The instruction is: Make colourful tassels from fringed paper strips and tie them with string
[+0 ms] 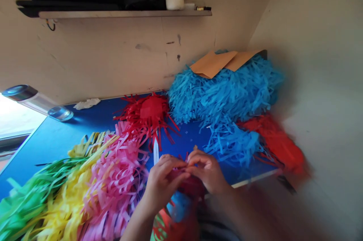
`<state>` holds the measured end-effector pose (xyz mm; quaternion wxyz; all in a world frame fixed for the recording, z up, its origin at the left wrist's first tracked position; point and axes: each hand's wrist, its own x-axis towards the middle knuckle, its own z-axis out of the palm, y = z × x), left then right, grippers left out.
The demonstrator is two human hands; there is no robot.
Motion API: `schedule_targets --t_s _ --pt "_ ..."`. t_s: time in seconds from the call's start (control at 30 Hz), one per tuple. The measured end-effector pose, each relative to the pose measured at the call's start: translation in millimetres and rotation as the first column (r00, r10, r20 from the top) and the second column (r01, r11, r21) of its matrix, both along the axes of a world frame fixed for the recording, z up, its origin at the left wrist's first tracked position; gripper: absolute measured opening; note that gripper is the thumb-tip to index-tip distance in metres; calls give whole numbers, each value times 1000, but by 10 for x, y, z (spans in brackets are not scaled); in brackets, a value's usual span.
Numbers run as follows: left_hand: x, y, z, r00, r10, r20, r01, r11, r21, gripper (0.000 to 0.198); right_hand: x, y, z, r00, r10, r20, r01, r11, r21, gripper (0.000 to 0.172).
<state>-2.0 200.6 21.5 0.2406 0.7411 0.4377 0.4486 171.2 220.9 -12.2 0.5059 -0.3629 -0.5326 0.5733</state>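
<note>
At the table's front edge, my left hand [166,180] and my right hand [208,169] meet, their fingertips pinched together over a dark red paper piece [191,186]. What exactly the fingertips grip is too small to make out. Below them hang blue paper [179,206] and orange-red paper [172,229], partly hidden by my left forearm. Pink fringed paper [119,180] lies just left of my left hand, with yellow [70,199] and green fringe [34,188] beyond it. A red fringed piece [153,108] rests behind my hands.
A large blue fringe pile [224,93] with brown paper [214,64] on top fills the back right of the blue table [181,135]. Red fringe [275,142] hangs at the right edge. A clear bottle [39,103] leans at left. A shelf [124,14] crosses the wall.
</note>
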Motion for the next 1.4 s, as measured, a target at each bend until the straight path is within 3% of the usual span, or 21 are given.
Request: schedule_targets --t_s 0.1,0.17,0.3,0.47,0.6,0.93,1.4 --pt "-49 37 14 995 -94 -17 94 995 17 4 -27 -25 -44 980 113 -161 -137 980 -144 28" --pt "-72 44 13 995 -87 -49 86 996 -15 4 -37 -41 -42 967 131 -218 -172 968 -182 29" --pt "-66 27 -17 996 14 -91 -15 1000 -9 5 -39 -56 -6 992 53 -117 -55 998 -20 22" --pt "16 18 -54 996 58 -71 -41 975 217 12 -48 -96 -6 996 -85 7 84 992 96 16" --pt "64 19 -85 989 96 -111 -59 952 301 14 -46 -137 -25 986 -152 65 140 976 168 12" --pt "185 61 -230 992 70 -108 -35 955 295 13 92 -189 -28 956 -267 122 227 935 273 9" --pt "299 85 -216 994 29 -105 3 956 293 14 224 -202 -15 954 -282 99 247 930 272 7"
